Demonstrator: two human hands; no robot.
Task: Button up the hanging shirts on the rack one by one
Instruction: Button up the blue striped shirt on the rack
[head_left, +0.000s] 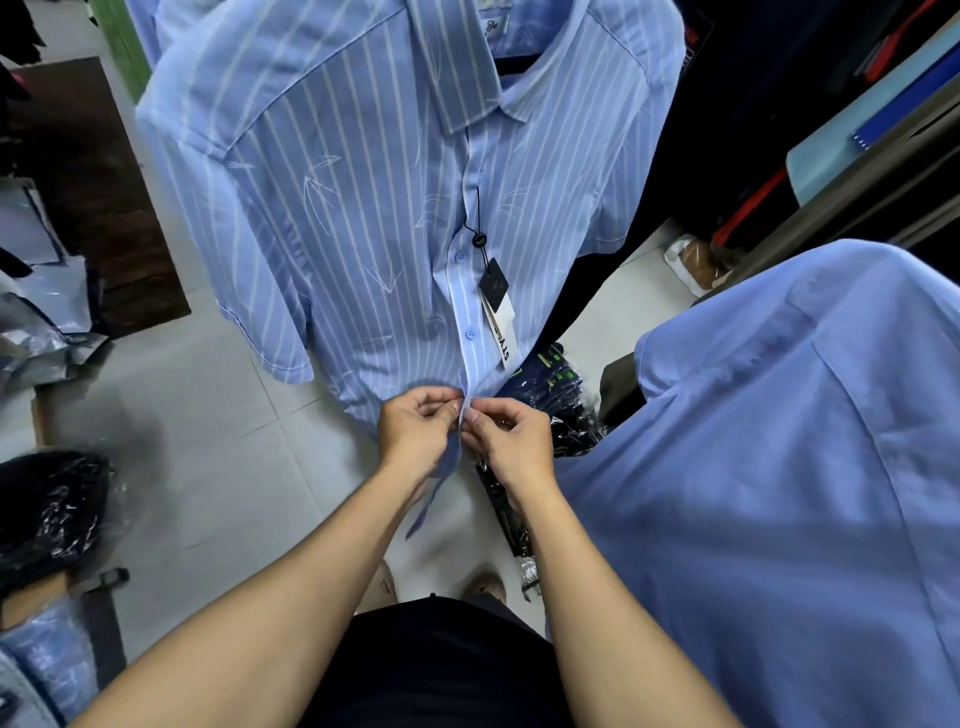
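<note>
Standing right next to this: the striped blue shirt (363, 208) hangs on its hanger dead centre, collar up, hem down, so the placket (470, 332) runs straight top to bottom. Left hand (415, 431) and right hand (511, 441) meet low on that placket, fingers curled tight, each pinching an edge, I'd guess to line a button up with its hole. A plain blue shirt (779, 467) hangs just to the right.
</note>
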